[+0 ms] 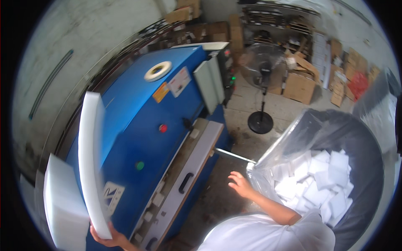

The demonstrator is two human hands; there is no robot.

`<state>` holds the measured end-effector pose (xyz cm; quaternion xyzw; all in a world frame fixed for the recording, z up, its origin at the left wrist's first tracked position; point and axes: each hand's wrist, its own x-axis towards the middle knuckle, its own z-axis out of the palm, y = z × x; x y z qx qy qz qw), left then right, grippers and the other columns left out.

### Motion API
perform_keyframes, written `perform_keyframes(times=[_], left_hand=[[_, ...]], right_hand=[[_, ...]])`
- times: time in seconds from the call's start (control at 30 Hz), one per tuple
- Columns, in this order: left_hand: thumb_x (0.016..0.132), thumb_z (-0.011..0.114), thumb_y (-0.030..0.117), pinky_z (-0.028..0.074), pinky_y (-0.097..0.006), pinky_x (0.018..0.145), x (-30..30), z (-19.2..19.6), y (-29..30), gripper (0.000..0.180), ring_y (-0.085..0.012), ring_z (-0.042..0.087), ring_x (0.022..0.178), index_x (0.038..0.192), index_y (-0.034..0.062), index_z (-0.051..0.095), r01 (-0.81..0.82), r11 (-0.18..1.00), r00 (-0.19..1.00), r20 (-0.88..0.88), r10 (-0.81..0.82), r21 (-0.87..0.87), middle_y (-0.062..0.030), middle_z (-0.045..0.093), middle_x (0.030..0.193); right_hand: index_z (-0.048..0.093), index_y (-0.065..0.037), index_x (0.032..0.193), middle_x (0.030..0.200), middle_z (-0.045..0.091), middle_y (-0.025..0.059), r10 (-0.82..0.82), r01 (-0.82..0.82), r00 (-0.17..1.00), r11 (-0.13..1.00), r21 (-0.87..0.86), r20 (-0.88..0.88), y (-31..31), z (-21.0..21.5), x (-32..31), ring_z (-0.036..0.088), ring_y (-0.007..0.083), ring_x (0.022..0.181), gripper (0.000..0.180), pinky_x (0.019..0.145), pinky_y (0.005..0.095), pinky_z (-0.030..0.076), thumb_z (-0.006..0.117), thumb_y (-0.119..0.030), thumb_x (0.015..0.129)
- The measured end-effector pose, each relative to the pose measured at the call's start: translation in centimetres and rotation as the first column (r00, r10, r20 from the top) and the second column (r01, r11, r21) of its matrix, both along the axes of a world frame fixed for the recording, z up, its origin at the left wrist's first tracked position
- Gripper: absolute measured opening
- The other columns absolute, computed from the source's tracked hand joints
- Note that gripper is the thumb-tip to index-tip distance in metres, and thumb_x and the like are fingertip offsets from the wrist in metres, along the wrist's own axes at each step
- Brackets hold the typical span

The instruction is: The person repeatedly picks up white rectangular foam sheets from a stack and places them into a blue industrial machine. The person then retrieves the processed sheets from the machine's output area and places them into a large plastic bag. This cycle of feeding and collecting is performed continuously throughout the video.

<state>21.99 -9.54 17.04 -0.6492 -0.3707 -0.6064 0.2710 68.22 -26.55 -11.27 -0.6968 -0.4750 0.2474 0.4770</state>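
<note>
A worker's left hand [112, 237] grips a white foam sheet [93, 163] by its bottom edge, upright beside the blue press [142, 125]; the right hand [239, 184] hangs open and empty near a bag of foam offcuts [318, 184]. Supporting the sheet higher up would likely steady it.

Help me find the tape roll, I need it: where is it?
In the head view, the tape roll lies upper left of centre on top of the blue machine, beside its orange and white labels.
</note>
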Motion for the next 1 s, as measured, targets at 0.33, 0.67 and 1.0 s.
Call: perform_keyframes(times=[0.33, 0.67, 1.0], left_hand=[[0.094, 0.061, 0.026, 0.047, -0.025, 0.080, -0.1, -16.8, -3.7, 0.031, -0.0118, 0.060, 0.088, 0.112, 0.0004, 0.062, 0.836, 0.320, 0.503, 0.855, -0.127, -0.445, -0.0065, 0.065, 0.100], [0.091, 0.066, 0.024, 0.050, -0.035, 0.070, -4.0, -27.6, -1.8, 0.034, -0.0221, 0.065, 0.076, 0.115, 0.0000, 0.062, 0.404, 0.241, 0.860, 0.456, 0.228, -0.882, -0.0137, 0.066, 0.082], [0.089, 0.066, 0.023, 0.037, -0.053, 0.093, -15.7, -37.7, -0.4, 0.030, -0.0378, 0.048, 0.116, 0.111, 0.0037, 0.059, -0.541, 0.273, 0.779, -0.352, 0.519, -0.795, -0.0194, 0.055, 0.117]], right_hand=[[0.032, 0.001, 0.148, 0.148, 0.041, 0.0143, 0.376, -0.141, 0.373, 0.926, 0.349, -0.848, 5.5, -0.4, 2.6, 0.042, 0.0265, 0.135, 0.074, 0.112, 0.0405, 0.033, 0.042, -0.055, 0.099], [0.028, 0.001, 0.151, 0.147, 0.042, 0.0142, 0.066, -0.059, 0.816, 0.998, 0.030, -0.575, 4.8, -4.1, 2.0, 0.045, 0.0235, 0.130, 0.074, 0.110, 0.0341, 0.033, 0.065, -0.013, 0.088], [0.032, 0.000, 0.149, 0.140, 0.049, 0.0164, -0.484, 0.531, 0.704, 0.845, -0.069, -0.520, 1.5, -10.3, 8.5, 0.053, 0.0258, 0.119, 0.059, 0.099, 0.0374, 0.043, 0.056, -0.018, 0.098]])
